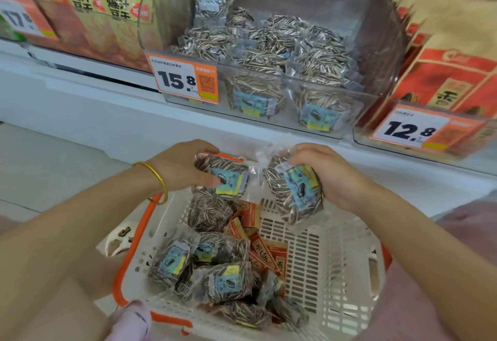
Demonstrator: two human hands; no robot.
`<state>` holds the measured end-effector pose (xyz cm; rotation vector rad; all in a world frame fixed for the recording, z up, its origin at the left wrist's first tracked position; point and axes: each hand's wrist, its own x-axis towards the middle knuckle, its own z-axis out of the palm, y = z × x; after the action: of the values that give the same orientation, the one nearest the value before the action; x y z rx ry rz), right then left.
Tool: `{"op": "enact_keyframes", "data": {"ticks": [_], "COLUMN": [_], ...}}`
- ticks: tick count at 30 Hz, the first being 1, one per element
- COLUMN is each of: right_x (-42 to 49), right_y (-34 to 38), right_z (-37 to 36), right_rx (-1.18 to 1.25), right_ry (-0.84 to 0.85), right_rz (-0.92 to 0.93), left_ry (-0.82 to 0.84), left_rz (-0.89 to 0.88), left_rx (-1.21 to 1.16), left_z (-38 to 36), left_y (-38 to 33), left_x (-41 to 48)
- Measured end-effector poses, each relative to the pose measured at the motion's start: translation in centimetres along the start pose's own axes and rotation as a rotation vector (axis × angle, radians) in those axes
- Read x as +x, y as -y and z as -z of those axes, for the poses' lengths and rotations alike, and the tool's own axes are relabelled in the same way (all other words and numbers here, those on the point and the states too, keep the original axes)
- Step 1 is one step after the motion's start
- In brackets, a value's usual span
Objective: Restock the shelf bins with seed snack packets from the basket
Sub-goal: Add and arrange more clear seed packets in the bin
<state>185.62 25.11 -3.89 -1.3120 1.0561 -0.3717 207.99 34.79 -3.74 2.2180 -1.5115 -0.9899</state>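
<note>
1. Left hand [185,168]: fingers curled over a clear-film packet of striped seeds with a blue-and-yellow label [223,176], thumb pressed on the label; held over the far left corner of the white perforated plastic basket with orange handles [336,260].
2. Right hand [330,176]: wrapped round a second seed packet [295,190] of the same kind, just right of the first, above the basket's far edge.
3. Risk: slick film, one-handed holds. Likely slip on the lift, back into the basket or onto the floor.
4. Risk: clear plastic shelf bin [384,52], far beyond the hands, already heaped. Possible slide over its low front wall if dropped on top.
5. Risk: red paper packets [269,249] mixed among the seeds in the basket. Misplacement possible.
6. Orientation, first packet: label up, long axis roughly left to right.
7. Orientation, second seed packet: label up and leftward, long axis from far left to near right.
</note>
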Motion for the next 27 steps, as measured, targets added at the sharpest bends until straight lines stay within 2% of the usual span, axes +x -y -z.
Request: {"op": "enact_keyframes", "data": {"ticks": [5,11,15,19,24,27], "right_x": [0.3,0.3,0.3,0.0,-1.3,-1.8], "right_y": [-0.1,0.1,-0.2,-1.2,-2.1,-2.5], "right_z": [-0.3,-0.6,-0.8,-0.9,-1.7,-2.2], "right_rx": [0.109,0.175,0.258,0.371,0.549,0.671], "right_ry": [0.082,0.185,0.133,-0.004,0.03,0.037], "right_rz": [-0.062,-0.023,-0.049,-0.141,-0.111,-0.085], "left_ry": [-0.096,-0.101,-0.004,0.001,0.006,-0.004], "left_rz": [-0.028,-0.063,-0.016,0.015,-0.114,-0.162], "left_rx": [-0.113,-0.171,-0.413,-0.59,-0.525,-0.564], "left_z": [0.4,0.5,0.5,0.4,0.3,0.4], "left_y": [-1.5,-2.3,-2.1,-1.7,-1.7,-2.1], "left_x": [0.6,0.9,1.0,0.7,-0.1,-0.5]}}
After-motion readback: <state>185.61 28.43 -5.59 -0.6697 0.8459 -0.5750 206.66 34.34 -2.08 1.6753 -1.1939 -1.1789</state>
